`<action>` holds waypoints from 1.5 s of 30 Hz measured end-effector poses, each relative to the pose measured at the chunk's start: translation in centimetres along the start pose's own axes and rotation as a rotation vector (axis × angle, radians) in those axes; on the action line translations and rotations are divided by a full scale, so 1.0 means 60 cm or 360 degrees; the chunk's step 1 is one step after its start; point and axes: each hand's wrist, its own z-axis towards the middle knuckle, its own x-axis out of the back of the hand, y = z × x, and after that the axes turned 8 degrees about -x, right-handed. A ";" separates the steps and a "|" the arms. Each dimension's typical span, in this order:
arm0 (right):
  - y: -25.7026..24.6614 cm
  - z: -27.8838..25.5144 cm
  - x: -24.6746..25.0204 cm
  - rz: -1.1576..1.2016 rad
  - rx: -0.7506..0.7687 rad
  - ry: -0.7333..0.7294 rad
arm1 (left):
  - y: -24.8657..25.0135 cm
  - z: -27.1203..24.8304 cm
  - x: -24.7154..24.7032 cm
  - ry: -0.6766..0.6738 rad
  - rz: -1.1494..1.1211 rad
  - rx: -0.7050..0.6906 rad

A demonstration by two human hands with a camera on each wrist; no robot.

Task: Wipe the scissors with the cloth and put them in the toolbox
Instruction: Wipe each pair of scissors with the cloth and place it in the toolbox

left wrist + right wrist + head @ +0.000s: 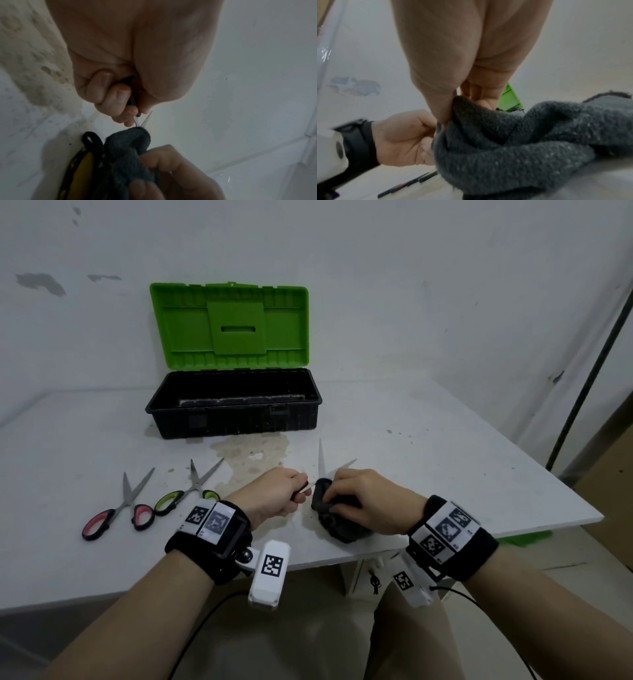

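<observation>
My left hand (286, 496) grips the dark handle of a pair of scissors (321, 460) whose blades are spread, pointing away from me. My right hand (346, 491) pinches a dark grey cloth (337, 523) around the base of the blades. In the left wrist view the left hand (120, 97) curls round the scissors' handle (131, 98), with the cloth (126, 147) bunched just past the blades. The right wrist view shows the right hand's fingers (443, 105) pinching the cloth (522, 135). The toolbox (233, 405), black with a green lid, stands open at the back.
Two more pairs of scissors lie on the white table (445, 460) at the left: one with red-and-black handles (118, 510), one with green-and-black handles (188, 491). A stained patch (250, 453) marks the table before the toolbox. The table's edge runs close by my wrists.
</observation>
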 end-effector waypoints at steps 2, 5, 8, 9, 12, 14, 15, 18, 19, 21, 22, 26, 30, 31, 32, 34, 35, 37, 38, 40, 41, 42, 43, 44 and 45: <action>0.003 -0.006 0.006 0.0016 -0.0029 -0.0068 | -0.004 -0.002 -0.002 -0.0011 0.0018 0.0014; 0.013 -0.003 0.016 0.0149 -0.0287 0.0338 | -0.011 -0.003 -0.002 0.0019 -0.0019 0.0007; 0.010 0.006 0.009 0.0293 -0.0606 0.0846 | -0.005 -0.001 -0.005 0.0102 -0.0048 -0.0019; 0.006 0.009 0.005 0.0312 -0.0635 0.0892 | -0.001 -0.003 -0.006 0.0124 -0.0075 -0.0027; -0.009 0.013 -0.004 0.0268 -0.0497 0.0768 | 0.009 -0.008 -0.011 0.0122 -0.0084 -0.0104; -0.016 0.018 -0.013 0.0211 -0.0373 0.0642 | 0.010 -0.007 -0.015 0.0104 -0.0050 -0.0173; -0.018 0.021 -0.018 0.0182 -0.0335 0.0604 | 0.008 -0.006 -0.017 0.0105 -0.0049 -0.0189; -0.017 0.028 -0.028 0.0155 -0.0378 0.0607 | 0.002 -0.001 -0.019 0.0105 -0.0067 -0.0192; -0.016 0.029 -0.027 0.0168 -0.0429 0.0644 | 0.002 0.000 -0.019 0.0097 -0.0071 -0.0200; -0.014 0.029 -0.023 0.0191 -0.0503 0.0696 | 0.002 -0.001 -0.019 0.0077 -0.0095 -0.0230; -0.014 0.029 -0.021 0.0198 -0.0523 0.0707 | 0.004 -0.001 -0.019 0.0073 -0.0109 -0.0247; 0.009 0.025 -0.001 0.0233 -0.0731 0.0863 | 0.006 -0.004 -0.016 0.0103 -0.0193 -0.0274; 0.013 0.014 0.023 0.0223 -0.0594 0.0970 | 0.008 -0.003 -0.007 0.0122 -0.0242 -0.0253; 0.009 0.013 0.025 0.0190 -0.0499 0.0953 | 0.008 -0.002 -0.007 0.0125 -0.0209 -0.0259; 0.005 0.013 0.025 0.0161 -0.0424 0.0914 | 0.006 -0.001 -0.009 0.0129 -0.0143 -0.0282; 0.003 0.013 0.023 0.0135 -0.0343 0.0817 | 0.002 -0.001 -0.013 0.0133 0.0035 -0.0353; 0.003 0.012 0.022 0.0130 -0.0323 0.0778 | 0.000 -0.001 -0.015 0.0127 0.0087 -0.0372; 0.002 0.011 0.017 0.0110 -0.0279 0.0714 | -0.003 -0.001 -0.016 0.0137 0.0094 -0.0355; 0.001 0.011 0.015 0.0096 -0.0250 0.0684 | -0.004 0.000 -0.016 0.0148 0.0094 -0.0334; -0.001 0.012 0.010 0.0054 -0.0198 0.0607 | -0.006 0.003 -0.017 0.0162 0.0081 -0.0292; -0.001 0.013 0.009 0.0025 -0.0185 0.0566 | -0.007 0.004 -0.018 0.0166 0.0065 -0.0281; -0.001 0.014 0.009 -0.0003 -0.0182 0.0532 | -0.008 0.004 -0.018 0.0169 0.0052 -0.0274; -0.002 0.014 0.009 -0.0027 -0.0189 0.0504 | -0.009 0.005 -0.018 0.0165 0.0049 -0.0271; -0.004 0.015 0.009 -0.0043 -0.0207 0.0485 | -0.011 0.005 -0.017 0.0153 0.0061 -0.0277; -0.005 0.016 0.010 -0.0052 -0.0232 0.0479 | -0.012 0.005 -0.017 0.0132 0.0085 -0.0287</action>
